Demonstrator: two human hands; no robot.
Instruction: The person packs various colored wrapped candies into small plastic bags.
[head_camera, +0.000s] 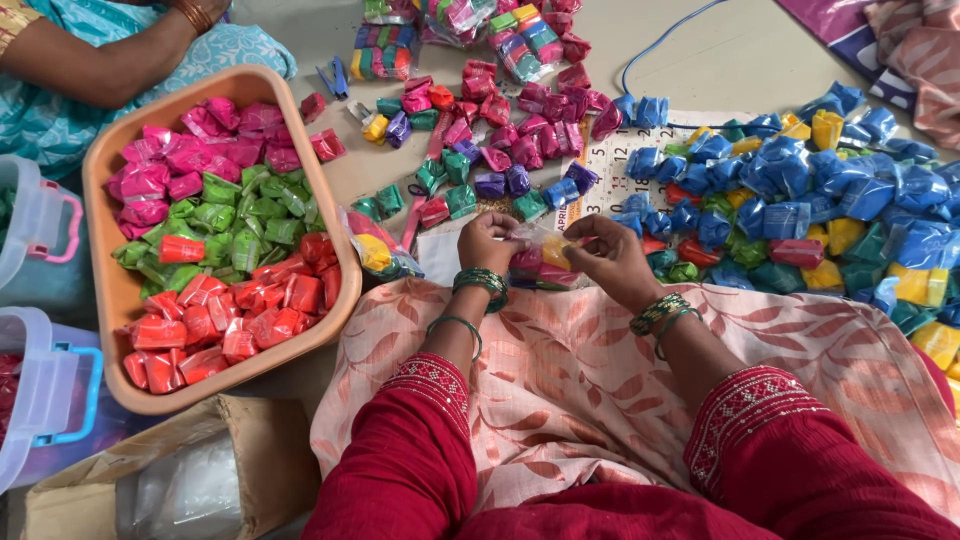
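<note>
My left hand (487, 243) and my right hand (612, 256) both pinch the mouth of a small clear plastic bag (545, 262) that holds a few coloured packets, red, yellow and pink. The bag rests just past a peach patterned cloth (600, 370) on my lap. Loose small packets in pink, purple, green and red (480, 140) lie on the floor beyond my hands. A filled clear bag of packets (378, 252) lies left of my left hand.
An orange oval tub (118, 300) at left holds pink, green and red packets. A large heap of mostly blue packets (820, 190) spreads at right over a paper sheet (610, 165). Another person's arm (100, 55) is top left. A cardboard box (200, 470) sits bottom left, clear containers (35, 390) beside it.
</note>
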